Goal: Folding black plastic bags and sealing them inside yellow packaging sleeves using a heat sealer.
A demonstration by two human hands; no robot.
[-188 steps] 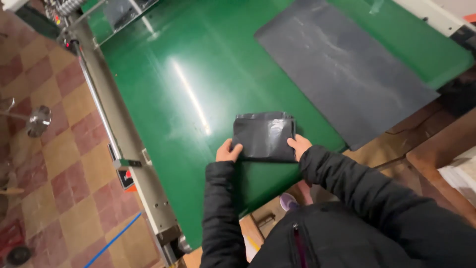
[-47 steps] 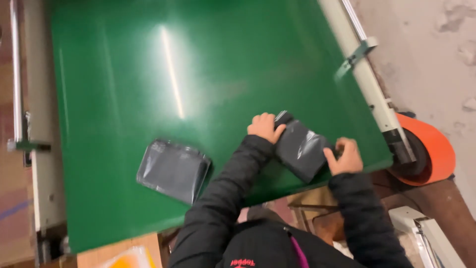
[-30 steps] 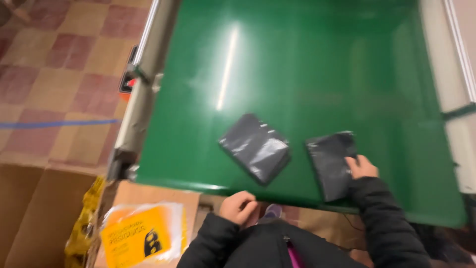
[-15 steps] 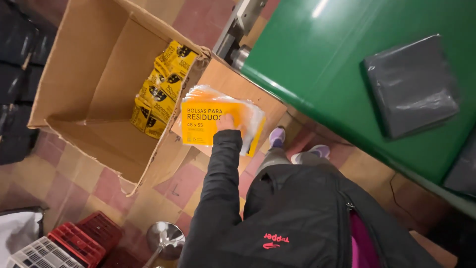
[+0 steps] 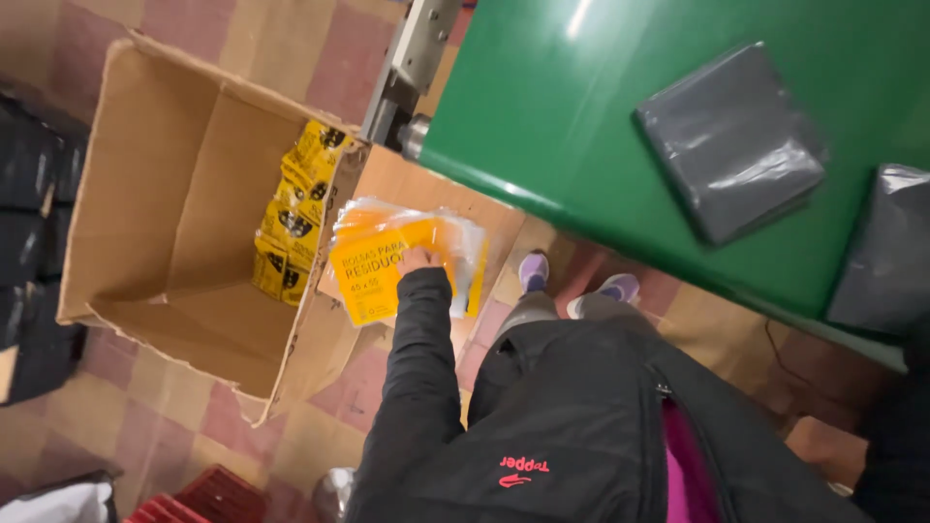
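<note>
The stack of flat clear plastic packets with orange-yellow printed cards inside lies on a brown cardboard flap, just beside the corner of the green bench. The left hand rests on top of this stack, with its fingers curled down onto the top packet. I cannot tell if it is gripping the packet or only touching it. The black sleeve of a puffy jacket runs down from that hand. The right hand is not in the picture.

To the left of the stack stands a big open brown cardboard box. More yellow packets with black print stand in a row inside it, leaning on its right wall.

On the green bench lies a folded dark grey plastic bag bundle. A second grey plastic bundle lies near it at the right edge of the picture. Two lilac shoes stand on the checked tile floor below the bench edge.
</note>
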